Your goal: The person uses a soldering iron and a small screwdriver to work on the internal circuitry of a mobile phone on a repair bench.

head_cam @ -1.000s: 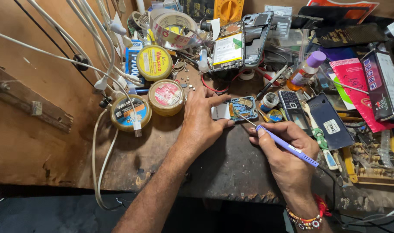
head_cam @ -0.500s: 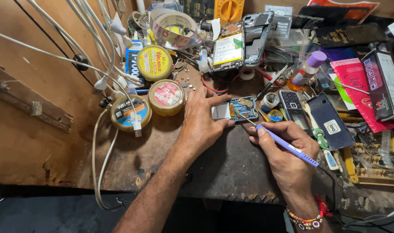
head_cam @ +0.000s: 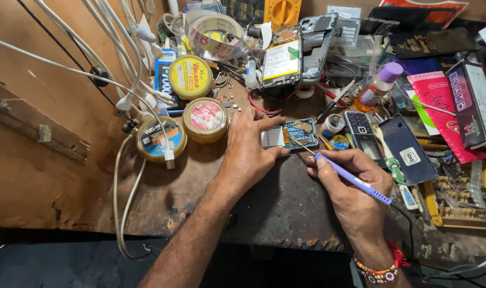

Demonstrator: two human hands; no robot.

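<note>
A small blue circuit board [head_cam: 300, 132] with a silver screen part lies on the dark worn bench [head_cam: 285, 208]. My left hand [head_cam: 248, 146] rests flat beside it, thumb and forefinger pinching its left end. My right hand [head_cam: 352, 186] grips a purple-handled soldering iron [head_cam: 355, 180] like a pen. The thin metal tip of the iron touches the middle of the board. A dark cord runs from the iron's handle past my wrist, which wears beaded bracelets.
Three round tins [head_cam: 205, 118] stand at left among white cables [head_cam: 127, 101]. Behind the board lie an opened smartphone [head_cam: 281, 60] and a tape roll [head_cam: 213, 31]. To the right are a keypad phone [head_cam: 361, 132], a dark back cover [head_cam: 405, 149], a purple-capped bottle [head_cam: 380, 84] and red packets [head_cam: 437, 109].
</note>
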